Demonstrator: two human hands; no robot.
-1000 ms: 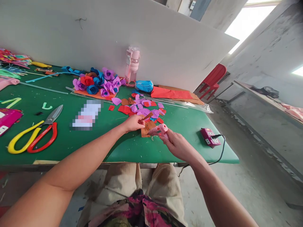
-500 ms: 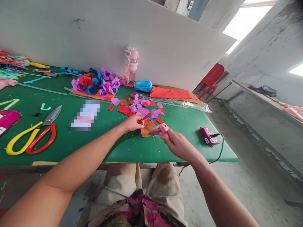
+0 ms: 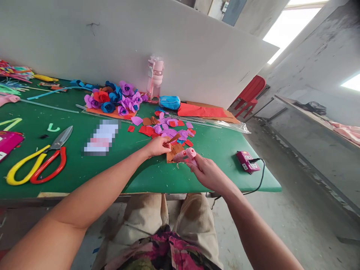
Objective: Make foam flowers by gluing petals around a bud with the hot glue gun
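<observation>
Standing at the back, the pale panel [image 3: 120, 45] is easily the biggest thing here, lol. Next is the green worktop [image 3: 132, 180], with the loose petal pile [image 3: 168, 132] near its middle, so everything goes by that. Way off behind and right of the pile there's a red chair [image 3: 250, 93]. Red paper [image 3: 199, 110] lies just behind the pile, toward the right. The bunch of paper flowers [image 3: 112, 98], purple, blue and red, sits behind it to the left, while the big scissors [image 3: 50, 159] lie well apart on the left, blades open a bit. The pink bottle [image 3: 155, 78] is upright behind the pile.

Both hands are in front of the pile. The left hand [image 3: 158, 147] is pinching a brown paper piece, and the right hand [image 3: 208, 171] is wrapped around a pink glue gun [image 3: 186, 155]. Well right of the pile is a magenta socket box [image 3: 247, 162] with a black plug in it. Just in front of the pile, the brown paper square [image 3: 170, 157] lies under the gun's nozzle; can't tell if they touch. Smallest is that brown paper piece [image 3: 174, 138], poking up at the pile's front edge.
</observation>
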